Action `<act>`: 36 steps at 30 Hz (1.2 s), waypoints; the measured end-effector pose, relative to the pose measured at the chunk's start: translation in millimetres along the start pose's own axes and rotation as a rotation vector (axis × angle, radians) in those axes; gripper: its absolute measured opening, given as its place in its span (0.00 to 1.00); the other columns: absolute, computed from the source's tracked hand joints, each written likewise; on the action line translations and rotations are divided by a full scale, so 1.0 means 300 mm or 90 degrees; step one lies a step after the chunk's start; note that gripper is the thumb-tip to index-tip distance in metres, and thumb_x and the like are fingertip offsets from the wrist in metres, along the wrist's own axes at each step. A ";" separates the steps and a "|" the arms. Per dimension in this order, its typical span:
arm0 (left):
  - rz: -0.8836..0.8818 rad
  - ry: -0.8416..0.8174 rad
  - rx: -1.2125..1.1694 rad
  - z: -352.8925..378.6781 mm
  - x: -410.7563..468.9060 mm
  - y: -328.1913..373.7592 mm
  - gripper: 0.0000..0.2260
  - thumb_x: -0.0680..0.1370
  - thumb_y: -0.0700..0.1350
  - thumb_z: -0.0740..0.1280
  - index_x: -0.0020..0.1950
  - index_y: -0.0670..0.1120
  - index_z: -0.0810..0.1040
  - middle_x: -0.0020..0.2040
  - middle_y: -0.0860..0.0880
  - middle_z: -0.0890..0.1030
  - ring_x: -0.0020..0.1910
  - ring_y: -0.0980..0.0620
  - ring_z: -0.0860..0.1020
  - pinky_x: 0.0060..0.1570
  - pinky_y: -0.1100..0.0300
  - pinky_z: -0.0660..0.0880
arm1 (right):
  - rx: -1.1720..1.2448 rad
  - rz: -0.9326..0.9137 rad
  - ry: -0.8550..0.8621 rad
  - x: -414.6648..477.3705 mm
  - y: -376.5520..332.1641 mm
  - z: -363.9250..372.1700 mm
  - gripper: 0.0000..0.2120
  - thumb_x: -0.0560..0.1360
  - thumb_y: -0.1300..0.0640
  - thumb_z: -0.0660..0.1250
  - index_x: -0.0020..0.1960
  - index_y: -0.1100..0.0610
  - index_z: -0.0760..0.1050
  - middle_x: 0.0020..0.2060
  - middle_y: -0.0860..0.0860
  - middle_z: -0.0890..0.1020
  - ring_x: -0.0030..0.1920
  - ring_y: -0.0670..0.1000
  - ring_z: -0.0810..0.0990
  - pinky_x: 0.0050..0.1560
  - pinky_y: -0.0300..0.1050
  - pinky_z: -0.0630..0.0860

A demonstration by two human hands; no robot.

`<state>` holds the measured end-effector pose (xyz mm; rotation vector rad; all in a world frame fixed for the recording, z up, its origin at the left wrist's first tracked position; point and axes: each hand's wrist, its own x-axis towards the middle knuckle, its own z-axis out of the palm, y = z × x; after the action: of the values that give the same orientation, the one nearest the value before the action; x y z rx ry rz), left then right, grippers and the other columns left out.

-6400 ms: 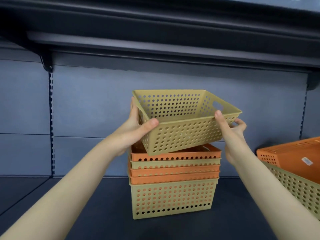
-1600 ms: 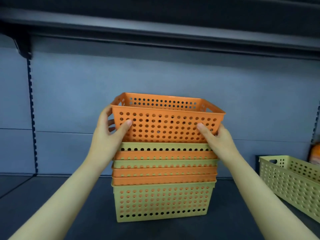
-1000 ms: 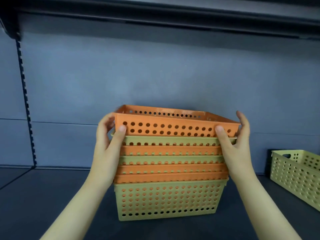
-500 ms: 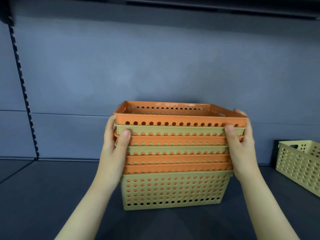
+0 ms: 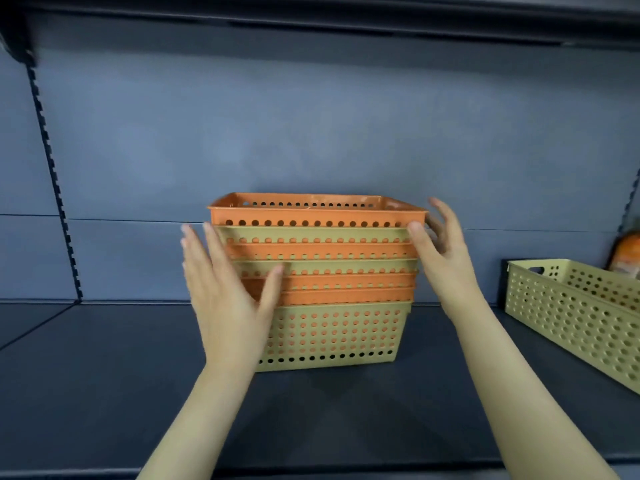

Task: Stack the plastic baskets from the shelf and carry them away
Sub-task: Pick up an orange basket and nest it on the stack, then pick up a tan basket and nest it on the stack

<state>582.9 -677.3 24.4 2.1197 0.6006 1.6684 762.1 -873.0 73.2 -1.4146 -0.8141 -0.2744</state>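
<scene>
A nested stack of perforated plastic baskets (image 5: 332, 334), alternating orange and olive-yellow, stands on the dark shelf (image 5: 104, 375) against the blue back panel. An orange basket (image 5: 311, 213) sits on top, pushed down into the stack. My left hand (image 5: 228, 299) is in front of the stack's left side, fingers spread, holding nothing. My right hand (image 5: 440, 251) is at the stack's upper right corner with fingers apart; its thumb lies near the top rims.
A single olive-yellow basket (image 5: 571, 317) stands at the right of the shelf, with an orange object (image 5: 627, 254) behind it. A slotted upright (image 5: 52, 174) runs down the back panel at the left. Another shelf overhangs above.
The orange basket has been pressed down into the stack. Both hands have let go of its sides and opened, the left one pulling back toward me.
</scene>
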 end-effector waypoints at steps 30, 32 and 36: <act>0.228 -0.506 0.043 0.974 -0.439 0.912 0.31 0.77 0.68 0.58 0.75 0.53 0.67 0.83 0.44 0.41 0.81 0.41 0.43 0.77 0.46 0.48 | -0.544 0.105 0.087 -0.283 0.252 -1.284 0.43 0.56 0.20 0.63 0.59 0.50 0.69 0.80 0.54 0.53 0.80 0.54 0.46 0.77 0.54 0.50; 0.231 -0.495 0.013 0.961 -0.426 0.903 0.26 0.77 0.66 0.60 0.68 0.51 0.72 0.83 0.43 0.45 0.81 0.40 0.45 0.77 0.45 0.49 | -0.491 0.108 0.055 -0.276 0.257 -1.317 0.40 0.56 0.22 0.66 0.58 0.46 0.68 0.81 0.49 0.50 0.80 0.47 0.46 0.74 0.49 0.53; 0.243 -0.444 -0.055 0.895 -0.429 0.883 0.24 0.74 0.69 0.58 0.53 0.49 0.73 0.80 0.44 0.58 0.80 0.40 0.53 0.76 0.42 0.53 | -0.378 0.120 -0.009 -0.267 0.285 -1.347 0.47 0.59 0.24 0.68 0.72 0.43 0.62 0.81 0.44 0.44 0.73 0.27 0.42 0.72 0.44 0.56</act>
<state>844.0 -977.3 1.1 2.6378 -0.0919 0.9523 894.6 -1260.8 -21.7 -2.0379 -0.6257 -0.3797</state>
